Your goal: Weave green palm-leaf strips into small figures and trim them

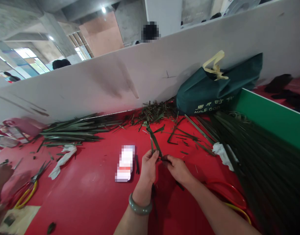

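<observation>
Long green leaf strips (155, 139) rise from between my two hands above the red table. My left hand (149, 164), with a jade-coloured bangle on its wrist, pinches the strips near their lower part. Close beside it, my right hand (178, 168) is closed on the strips too, thumb and fingers pressed together. Darker ends hang down below the hands, partly hidden. A phone (125, 163) with a lit screen lies to the left of my left hand. Under my right forearm are red and yellow scissor handles (229, 192), partly covered.
A pile of leaf scraps (155, 112) lies by the white partition (103, 85). Leaf bundles lie at left (74, 130) and right (245, 147). A dark green bag (213, 91) stands behind. At left are scissors (33, 182), crumpled tissue (64, 160) and another person's hand (2, 176).
</observation>
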`<state>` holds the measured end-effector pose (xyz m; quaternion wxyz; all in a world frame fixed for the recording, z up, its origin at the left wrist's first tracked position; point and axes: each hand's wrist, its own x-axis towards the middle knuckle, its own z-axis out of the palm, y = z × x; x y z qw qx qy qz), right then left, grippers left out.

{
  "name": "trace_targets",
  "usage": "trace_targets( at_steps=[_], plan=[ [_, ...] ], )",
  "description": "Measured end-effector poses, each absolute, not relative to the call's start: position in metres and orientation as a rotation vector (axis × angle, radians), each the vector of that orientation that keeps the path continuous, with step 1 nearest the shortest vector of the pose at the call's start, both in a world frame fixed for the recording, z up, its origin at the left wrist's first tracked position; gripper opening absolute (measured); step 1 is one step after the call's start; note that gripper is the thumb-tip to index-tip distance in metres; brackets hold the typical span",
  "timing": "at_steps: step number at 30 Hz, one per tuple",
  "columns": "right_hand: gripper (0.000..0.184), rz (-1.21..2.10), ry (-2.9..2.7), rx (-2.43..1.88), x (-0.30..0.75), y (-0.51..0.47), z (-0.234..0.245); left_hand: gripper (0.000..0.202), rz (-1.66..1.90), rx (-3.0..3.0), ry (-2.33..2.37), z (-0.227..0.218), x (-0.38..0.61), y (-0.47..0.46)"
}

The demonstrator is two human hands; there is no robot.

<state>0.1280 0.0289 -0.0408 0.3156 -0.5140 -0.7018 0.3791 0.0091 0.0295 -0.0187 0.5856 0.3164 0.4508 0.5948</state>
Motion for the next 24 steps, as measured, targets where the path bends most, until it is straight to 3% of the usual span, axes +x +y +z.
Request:
trace_targets(
  at_steps=[24],
  plan=[
    [0.026,0.768,-1.97,-1.514,0.1327,0.0329,-0.038,0.014,1.397,0.801,1.045,-0.0195,0.0119,0.0266]
  ],
)
